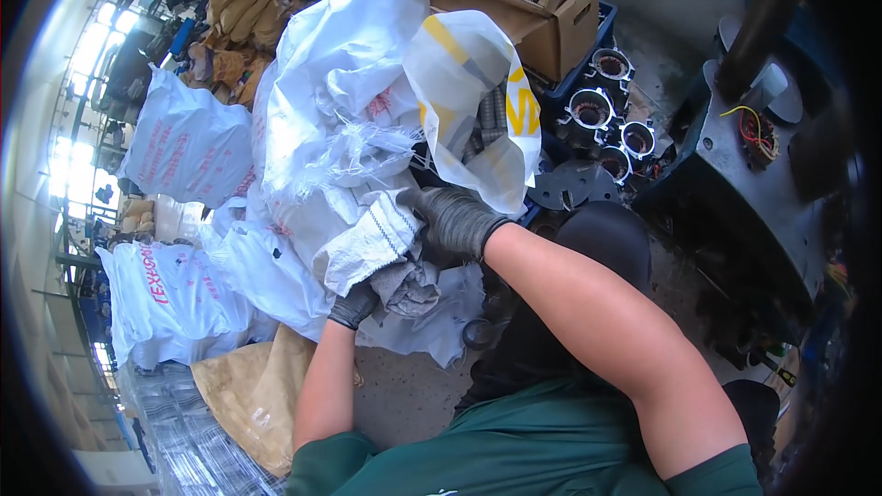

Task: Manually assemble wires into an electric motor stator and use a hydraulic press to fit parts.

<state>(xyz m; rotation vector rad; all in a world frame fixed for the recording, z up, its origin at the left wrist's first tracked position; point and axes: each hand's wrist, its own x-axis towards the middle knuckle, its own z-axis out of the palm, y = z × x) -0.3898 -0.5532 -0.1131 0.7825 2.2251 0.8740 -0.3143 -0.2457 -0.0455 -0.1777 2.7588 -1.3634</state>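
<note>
The left grip (pixel 356 306) is partly hidden at the lower end of the folded white sack (pixel 370 241), so its opening and hold cannot be told. The sack's folded part is positioned between both grips, its long axis slanted up and rightward. Its upper end is apparently touched by the right grip (pixel 457 220), whose closure is likewise obscured.

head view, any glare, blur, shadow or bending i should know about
Head view: the windows at far left are blown out nearly white; also in the head view, the white sack at the hands is bright, its stitching readable; in the head view, the side of the bench sinks into shadow, and the far left wall curves toward the black rim.
</note>
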